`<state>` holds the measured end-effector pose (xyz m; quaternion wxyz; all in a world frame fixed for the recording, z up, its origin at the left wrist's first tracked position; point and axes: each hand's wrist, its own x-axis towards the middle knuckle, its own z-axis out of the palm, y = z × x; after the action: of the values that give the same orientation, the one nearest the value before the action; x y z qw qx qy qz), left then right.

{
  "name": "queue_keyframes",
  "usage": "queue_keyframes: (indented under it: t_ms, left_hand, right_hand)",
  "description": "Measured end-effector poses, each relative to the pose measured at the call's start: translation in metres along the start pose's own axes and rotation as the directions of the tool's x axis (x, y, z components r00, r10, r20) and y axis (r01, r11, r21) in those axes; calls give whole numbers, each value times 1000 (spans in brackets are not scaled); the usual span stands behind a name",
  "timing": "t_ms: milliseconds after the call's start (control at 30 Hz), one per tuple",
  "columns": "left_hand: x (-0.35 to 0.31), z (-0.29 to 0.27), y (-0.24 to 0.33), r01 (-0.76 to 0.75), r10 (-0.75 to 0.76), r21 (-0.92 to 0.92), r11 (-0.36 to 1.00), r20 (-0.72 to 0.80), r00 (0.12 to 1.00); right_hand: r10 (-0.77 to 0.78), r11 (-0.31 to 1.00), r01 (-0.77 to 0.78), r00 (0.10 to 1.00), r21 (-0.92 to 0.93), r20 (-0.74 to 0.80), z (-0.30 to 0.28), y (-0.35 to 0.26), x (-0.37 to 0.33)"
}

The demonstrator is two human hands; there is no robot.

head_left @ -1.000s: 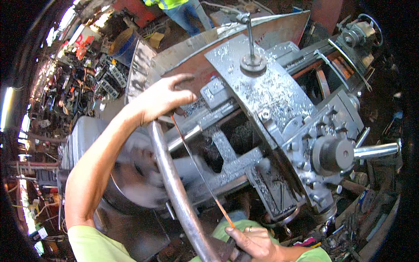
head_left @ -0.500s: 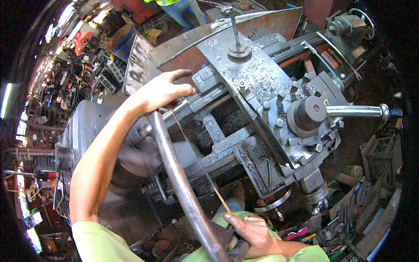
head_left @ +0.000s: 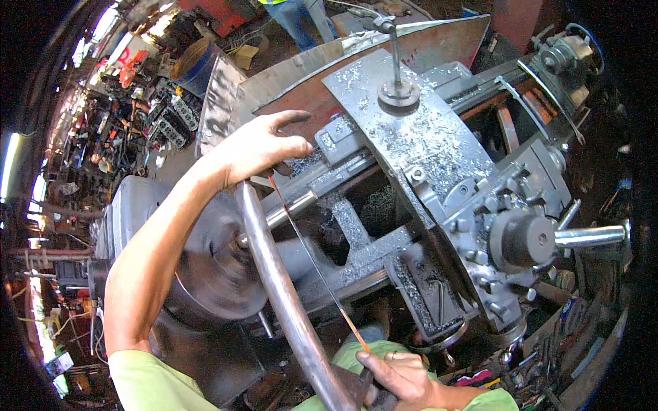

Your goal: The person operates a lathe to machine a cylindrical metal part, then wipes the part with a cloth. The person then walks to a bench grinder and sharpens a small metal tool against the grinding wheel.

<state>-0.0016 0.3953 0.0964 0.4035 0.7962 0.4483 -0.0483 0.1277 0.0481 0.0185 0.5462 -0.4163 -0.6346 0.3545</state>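
Observation:
I hold a hacksaw (head_left: 277, 277) with a bent, bare metal tube for its frame. My left hand (head_left: 260, 147) grips the frame's far end; its thumb and forefinger stick out, and its other fingers are mostly hidden. My right hand (head_left: 404, 380) closes round the near end, thumb on top. A thin dark saw blade (head_left: 319, 274), orange towards my right hand, runs between the two ends. Under it passes a shiny metal rod (head_left: 303, 203) on a lathe; contact is hard to make out. The lathe chuck (head_left: 219, 267), at the rod's left, looks smeared as if turning.
Metal chips cover the lathe's flat plate (head_left: 439, 137) on the right. Beside it stand a bolted tool post (head_left: 517, 240) and a thick lever (head_left: 593, 236). An Allen key (head_left: 441, 301) lies in a chip-filled tray. At the top stands another person (head_left: 295, 24) in jeans.
My hands have pushed the hacksaw forward across the rod, so the rod now lies farther down the blade. The lathe sits lower and more to the right as my view shifts.

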Motion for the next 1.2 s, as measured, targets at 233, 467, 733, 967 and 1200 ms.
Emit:
queue_keyframes:
  t_ms: [233, 467, 733, 967, 1200]
  left_hand:
    - [-23, 25, 12, -23, 24, 16, 1000, -9, 1000]
    - [-31, 33, 19, -17, 16, 63, 998, 17, 1000]
    - [-8, 14, 5, -28, 31, -52, 998, 71, 997]
    - [-10, 13, 11, 56, -52, -89, 994, 46, 998]
    - [-30, 32, 19, 58, -58, -1, 998, 62, 996]
  right_hand:
    - [7, 999, -6, 1000, -52, 27, -1, -19, -39]
    - [-9, 993, 5, 1000, -118, -30, -2, -33, -52]
    - [-14, 999, 13, 999, 31, 30, -11, -12, -22]
    - [-6, 1000, 5, 999, -29, -42, -1, -17, -18]
    - [-3, 998, 0, 999, -66, -46, -1, -34, -48]
